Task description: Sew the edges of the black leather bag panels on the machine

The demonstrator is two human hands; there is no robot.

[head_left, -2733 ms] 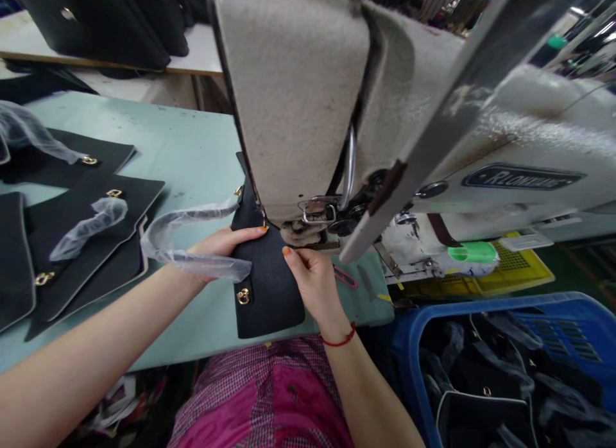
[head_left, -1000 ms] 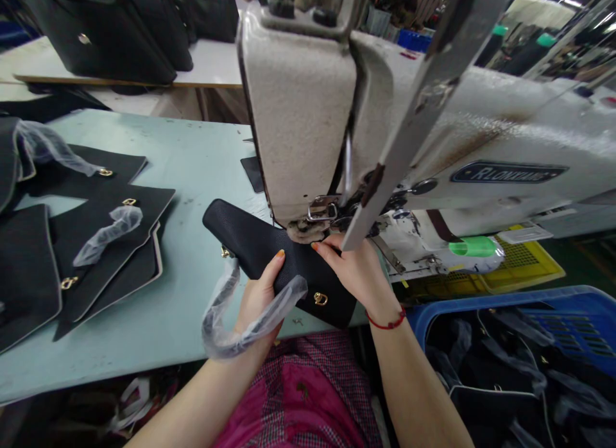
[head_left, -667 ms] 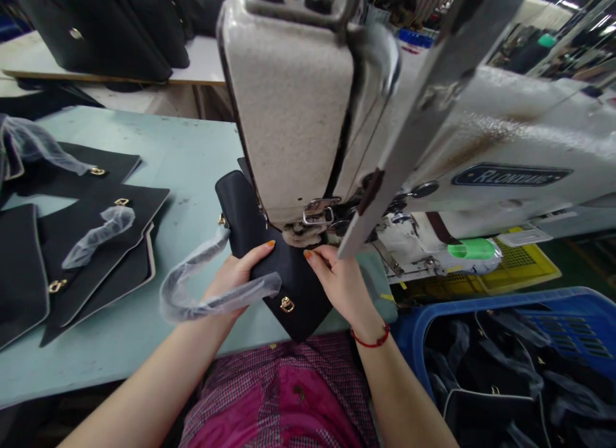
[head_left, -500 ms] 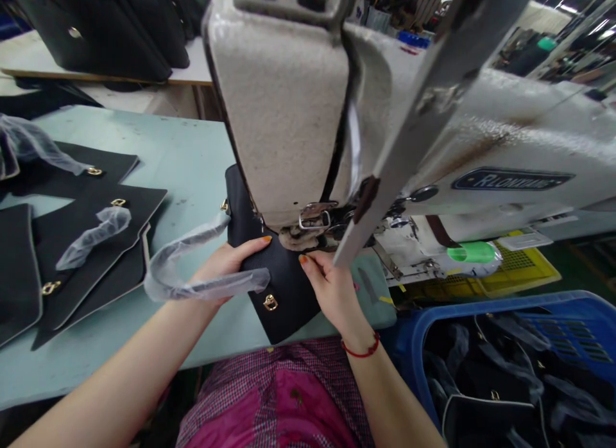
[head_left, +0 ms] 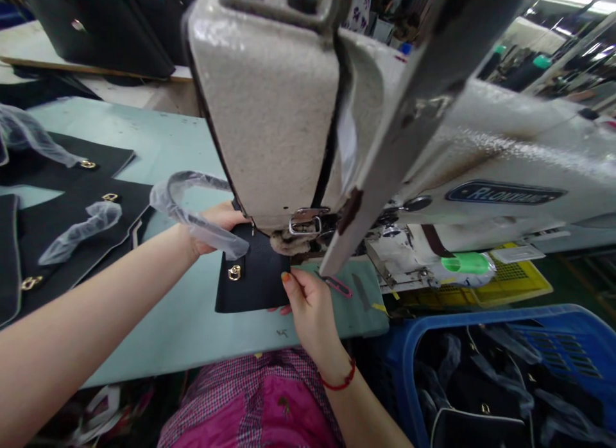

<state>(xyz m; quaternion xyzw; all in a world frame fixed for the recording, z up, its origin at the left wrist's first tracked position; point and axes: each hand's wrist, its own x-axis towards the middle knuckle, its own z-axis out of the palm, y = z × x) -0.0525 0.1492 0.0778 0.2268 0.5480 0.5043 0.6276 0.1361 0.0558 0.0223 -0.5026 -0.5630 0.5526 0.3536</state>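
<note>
A black leather panel lies under the needle area of a sewing machine. Its plastic-wrapped handle curves up on the left, beside a gold buckle. My left hand holds the panel's far left part, its fingertips partly hidden by the machine head. With thumb above and fingers beneath, my right hand pinches the panel's right edge. Small pink-handled scissors lie on the table right of that hand.
More black panels with wrapped handles lie on the pale green table at left. Black bags stand on a shelf behind. A blue basket of similar pieces is at lower right, near a yellow crate.
The panel has turned, its near end swinging left and its buckle moving left and up. My left hand has moved farther away along it; my right hand is slightly lower and left.
</note>
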